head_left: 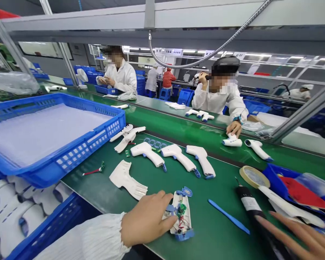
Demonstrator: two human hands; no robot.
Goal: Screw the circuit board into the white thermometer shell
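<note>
My left hand rests on the green bench, fingertips touching an opened white thermometer half-shell with a green circuit board, wires and blue parts showing. My right hand hovers with fingers spread at the lower right, over a black cylindrical tool, holding nothing. A blue plastic pry stick lies between the hands. Three assembled white thermometer guns lie in a row beyond. A loose white shell half lies to the left.
A blue crate lined with white foam sits at left, above a bin of white shells. A tape roll and a blue tray are at right. Across the green belt, two workers in white coats handle thermometers.
</note>
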